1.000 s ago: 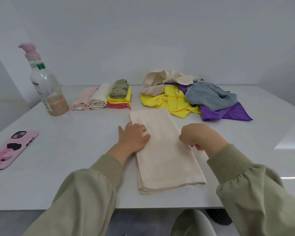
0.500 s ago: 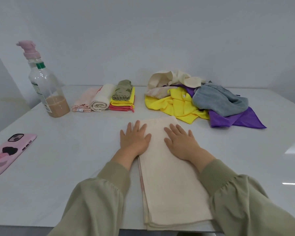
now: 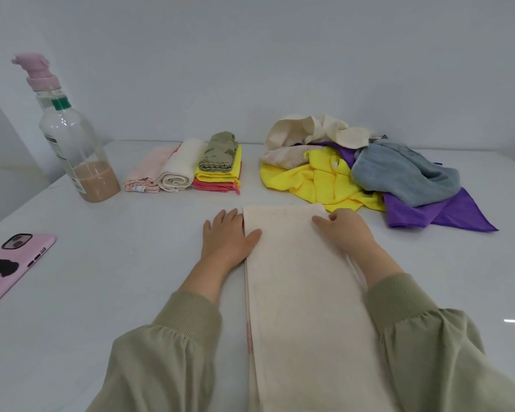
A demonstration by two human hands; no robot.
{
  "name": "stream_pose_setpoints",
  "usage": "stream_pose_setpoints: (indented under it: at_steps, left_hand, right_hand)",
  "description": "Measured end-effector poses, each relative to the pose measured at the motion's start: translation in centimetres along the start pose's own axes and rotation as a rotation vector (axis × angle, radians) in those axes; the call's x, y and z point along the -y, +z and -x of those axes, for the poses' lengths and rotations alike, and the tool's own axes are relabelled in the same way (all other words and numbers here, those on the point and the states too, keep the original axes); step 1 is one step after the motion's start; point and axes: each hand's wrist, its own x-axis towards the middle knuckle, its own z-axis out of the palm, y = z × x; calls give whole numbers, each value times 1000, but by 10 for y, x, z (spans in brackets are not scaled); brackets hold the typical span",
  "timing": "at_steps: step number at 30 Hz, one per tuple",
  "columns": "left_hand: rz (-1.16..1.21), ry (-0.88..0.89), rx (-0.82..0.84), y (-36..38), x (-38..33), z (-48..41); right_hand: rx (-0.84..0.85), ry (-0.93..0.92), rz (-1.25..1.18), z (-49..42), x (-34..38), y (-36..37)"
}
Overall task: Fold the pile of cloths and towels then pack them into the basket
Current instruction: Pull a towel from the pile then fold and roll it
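Observation:
A long cream towel point(image 3: 304, 292), folded into a narrow strip, lies on the white table point(image 3: 116, 278) straight in front of me. My left hand point(image 3: 228, 237) lies flat beside the towel's far left edge, thumb resting on the cloth. At the far right corner my right hand point(image 3: 347, 231) has its thumb on top and its fingers curled at the edge, pinching the towel. Behind it lies the unfolded pile: yellow point(image 3: 318, 179), grey point(image 3: 405, 173), purple point(image 3: 446, 212) and cream point(image 3: 312, 129) cloths. Folded cloths point(image 3: 191, 168) sit in a row at the back. No basket is in view.
A clear pump bottle point(image 3: 72, 150) with brown liquid stands at the back left. A phone in a pink case point(image 3: 9, 269) lies at the left edge. Grey walls close the table at the back and left.
Both hands slid apart from the towel's middle to its far edges. The right hand went from flat to curled at the far right corner.

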Motion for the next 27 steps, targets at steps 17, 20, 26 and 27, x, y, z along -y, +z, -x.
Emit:
stream_pose_setpoints:
  at_steps: [17,20,26,27]
  left_hand:
    - [593,-82,-50,-11,1,-10]
    - [963,-70,-7,-17,-2,-7]
    - [1059,-134,-172,-22,-8,-5]
    - [1025,-135,-203,-23,-10,-5]
  right_hand:
    - [333,-165,-1379,8,-6,-3]
    - [354,-184,-1386,9,-7,-7]
    - [-16,-147,-990,7,-11,-11]
    - [-68,-164,-901,8,-12,-14]
